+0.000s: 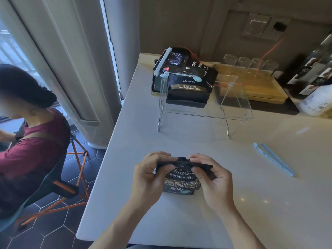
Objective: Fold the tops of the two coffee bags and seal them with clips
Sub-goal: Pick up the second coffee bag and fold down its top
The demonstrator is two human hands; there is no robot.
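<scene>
Pinching between left hand (150,174) and right hand (212,178), coffee bag (181,180) top seemingly folded.

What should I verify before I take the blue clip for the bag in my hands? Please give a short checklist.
1. Both hands hold the near coffee bag top: left hand, right hand: ok.
2. Top fold flat and finished: cannot tell.
3. Blue clip free on the table, right side: ok.
4. Clip open: ok, arms look spread.
5. Far coffee bag already clipped: ok.
</scene>
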